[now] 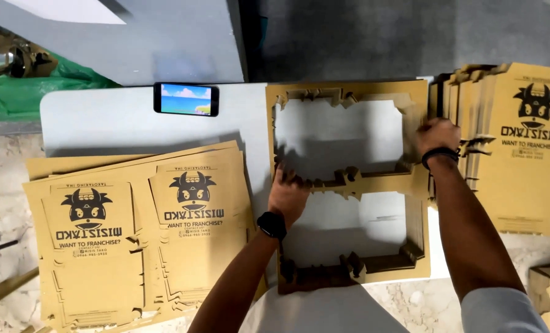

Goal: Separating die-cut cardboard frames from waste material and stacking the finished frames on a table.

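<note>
Cardboard frame (349, 185), brown die-cut waste sheet with two large windows punched out, lies flat on the white surface (102, 117), between the stack of printed blanks at left (139, 234) and the upright-leaning stack at right (521, 148). Long axis runs away from the person, near edge to far edge.

Left hand (287, 196) presses on the middle crossbar, fingers curled closed over its notched edge. Right hand (438, 134) is closed on the frame's right rail.

Likely light, thin and floppy (narrow rails, little material left), prone to bend or tear at the notches. Best held at crossbar and rail, both hands. Phone (186, 98) lies beyond, apart.
</note>
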